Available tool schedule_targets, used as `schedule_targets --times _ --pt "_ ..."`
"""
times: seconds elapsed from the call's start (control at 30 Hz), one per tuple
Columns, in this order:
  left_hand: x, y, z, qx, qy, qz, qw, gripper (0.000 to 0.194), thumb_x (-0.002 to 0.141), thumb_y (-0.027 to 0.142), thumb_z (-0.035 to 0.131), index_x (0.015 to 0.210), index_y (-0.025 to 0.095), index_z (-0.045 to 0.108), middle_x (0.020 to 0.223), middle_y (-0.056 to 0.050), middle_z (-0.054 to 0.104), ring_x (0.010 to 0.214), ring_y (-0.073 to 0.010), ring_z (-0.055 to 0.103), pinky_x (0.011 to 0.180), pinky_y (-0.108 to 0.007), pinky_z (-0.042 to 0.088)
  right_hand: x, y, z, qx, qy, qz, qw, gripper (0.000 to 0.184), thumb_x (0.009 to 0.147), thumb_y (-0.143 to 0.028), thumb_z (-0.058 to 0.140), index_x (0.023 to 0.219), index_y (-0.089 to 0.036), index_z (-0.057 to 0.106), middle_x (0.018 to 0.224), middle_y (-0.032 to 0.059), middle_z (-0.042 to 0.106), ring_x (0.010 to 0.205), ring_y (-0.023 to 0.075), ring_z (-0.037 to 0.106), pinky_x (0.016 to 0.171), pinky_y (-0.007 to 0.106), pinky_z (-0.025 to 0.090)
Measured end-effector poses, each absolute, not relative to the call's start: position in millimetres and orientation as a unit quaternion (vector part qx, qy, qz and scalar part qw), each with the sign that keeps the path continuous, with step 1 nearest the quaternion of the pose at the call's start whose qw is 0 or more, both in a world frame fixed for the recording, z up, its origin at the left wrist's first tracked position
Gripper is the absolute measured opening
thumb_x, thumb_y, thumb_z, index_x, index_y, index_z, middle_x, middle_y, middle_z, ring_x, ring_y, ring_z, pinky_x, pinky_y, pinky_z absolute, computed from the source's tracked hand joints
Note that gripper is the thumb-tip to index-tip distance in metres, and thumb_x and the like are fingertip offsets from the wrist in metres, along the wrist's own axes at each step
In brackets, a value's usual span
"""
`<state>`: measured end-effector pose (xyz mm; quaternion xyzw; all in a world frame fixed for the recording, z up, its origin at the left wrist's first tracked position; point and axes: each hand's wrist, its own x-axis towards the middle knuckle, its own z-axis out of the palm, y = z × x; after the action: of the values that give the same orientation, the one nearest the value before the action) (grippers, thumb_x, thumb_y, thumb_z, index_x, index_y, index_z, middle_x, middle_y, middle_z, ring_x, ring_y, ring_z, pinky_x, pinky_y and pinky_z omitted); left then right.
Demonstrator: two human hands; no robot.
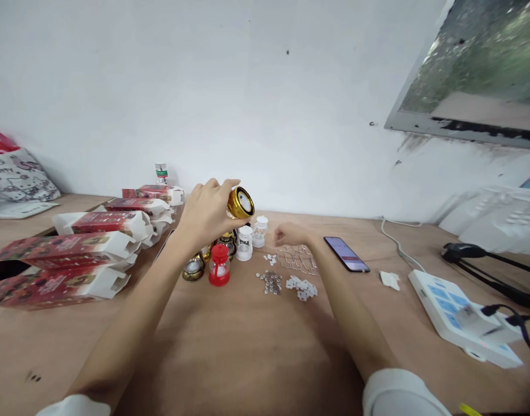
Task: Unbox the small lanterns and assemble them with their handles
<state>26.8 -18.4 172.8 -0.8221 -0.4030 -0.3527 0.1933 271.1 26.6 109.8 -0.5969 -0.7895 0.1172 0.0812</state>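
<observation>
My left hand [211, 211] is wrapped round a small gold lantern [241, 203], raised above the table and tilted so that its round base faces me. Below it stand a red lantern [219, 266], a dark gold lantern [193, 268] and two white lanterns, one nearer [245, 243] and one farther back [260, 231]. My right hand [288, 234] is curled closed just right of the white lanterns; whatever its fingers hold is hidden. Close to it lie thin wire pieces [298, 260], a heap of button cells [271, 282] and small white plastic pieces [302, 288].
Several red and white cardboard boxes [92, 248] lie along the left side. To the right are a phone [346, 254], a crumpled white scrap [390, 280], a power strip [447, 312] with plugs, and a black strap-like object [485, 260]. A white wall [256, 104] rises behind the table.
</observation>
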Motion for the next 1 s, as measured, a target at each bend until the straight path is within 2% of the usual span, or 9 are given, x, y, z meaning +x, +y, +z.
schedule_targets --times 0.13,0.3,0.43,0.5,0.57,0.63,0.73,0.87,1.0 --pt "32 -26 175 -0.837 -0.388 -0.352 0.157 0.038 0.069 0.041 0.07 0.098 0.018 0.06 0.076 -0.005 0.057 0.075 -0.022 0.051 0.067 -0.031 0.035 260 44 86 -0.584 -0.795 0.154 0.057 0.023 0.053 0.0 0.067 0.045 -0.02 0.059 0.048 -0.0051 0.059 0.054 0.0128 0.055 0.05 0.022 0.037" --pt "36 -28 174 -0.861 -0.344 -0.345 0.149 0.035 0.069 0.037 0.069 0.099 0.02 0.059 0.078 -0.004 0.058 0.079 -0.0226 0.05 0.069 -0.032 0.035 261 45 88 -0.585 -0.791 0.141 0.113 0.022 0.058 0.003 0.059 0.055 -0.018 0.062 0.053 -0.003 0.062 0.057 0.0136 0.058 0.054 0.022 0.041" --pt "38 -21 169 -0.866 -0.335 -0.339 0.152 0.037 0.069 0.036 0.069 0.101 0.021 0.058 0.081 -0.004 0.062 0.083 -0.0228 0.051 0.072 -0.033 0.034 258 30 108 -0.568 -0.786 0.088 0.226 0.019 0.077 -0.006 0.051 0.083 -0.016 0.065 0.085 0.004 0.07 0.077 0.0144 0.061 0.07 0.025 0.045" --pt "39 -17 167 -0.866 -0.336 -0.341 0.146 0.037 0.069 0.035 0.069 0.103 0.022 0.058 0.084 -0.004 0.064 0.085 -0.0231 0.051 0.074 -0.033 0.033 251 16 121 -0.532 -0.778 0.052 0.33 0.016 0.083 -0.017 0.05 0.092 -0.017 0.063 0.097 0.0049 0.068 0.079 0.0135 0.06 0.073 0.026 0.045" --pt "41 -16 166 -0.862 -0.343 -0.347 0.137 0.037 0.07 0.034 0.068 0.103 0.022 0.057 0.087 -0.003 0.066 0.086 -0.0234 0.052 0.075 -0.034 0.033 241 0 131 -0.449 -0.771 0.021 0.45 0.012 0.083 -0.025 0.054 0.088 -0.018 0.062 0.091 0.0032 0.067 0.073 0.0126 0.058 0.069 0.027 0.046" --pt "41 -16 166 -0.859 -0.347 -0.356 0.124 0.036 0.071 0.032 0.067 0.103 0.022 0.057 0.09 -0.003 0.067 0.086 -0.0232 0.053 0.076 -0.034 0.033 232 -15 139 -0.356 -0.775 -0.009 0.522 0.007 0.081 -0.025 0.059 0.082 -0.019 0.062 0.082 0.0015 0.066 0.069 0.0124 0.057 0.067 0.028 0.046" --pt "41 -18 168 -0.855 -0.335 -0.38 0.113 0.034 0.071 0.032 0.066 0.102 0.021 0.056 0.094 -0.003 0.068 0.086 -0.0224 0.054 0.075 -0.033 0.033 223 -31 144 -0.291 -0.778 -0.07 0.552 0.006 0.081 -0.019 0.057 0.082 -0.021 0.064 0.083 0.0026 0.065 0.077 0.0141 0.059 0.069 0.03 0.047" --pt "40 -20 168 -0.853 -0.323 -0.384 0.144 0.035 0.072 0.031 0.064 0.104 0.021 0.055 0.098 -0.004 0.069 0.086 -0.0227 0.055 0.075 -0.033 0.033 219 -41 147 -0.282 -0.75 -0.129 0.584 0.009 0.084 -0.02 0.056 0.084 -0.024 0.065 0.088 0.0029 0.065 0.085 0.0157 0.061 0.072 0.033 0.049" --pt "42 -20 166 -0.858 -0.319 -0.364 0.173 0.035 0.073 0.03 0.062 0.106 0.021 0.055 0.097 -0.005 0.069 0.085 -0.0228 0.056 0.075 -0.034 0.033 218 -46 149 -0.254 -0.773 -0.172 0.555 0.008 0.083 -0.021 0.06 0.083 -0.025 0.066 0.091 0.0019 0.068 0.089 0.0165 0.062 0.079 0.036 0.051"
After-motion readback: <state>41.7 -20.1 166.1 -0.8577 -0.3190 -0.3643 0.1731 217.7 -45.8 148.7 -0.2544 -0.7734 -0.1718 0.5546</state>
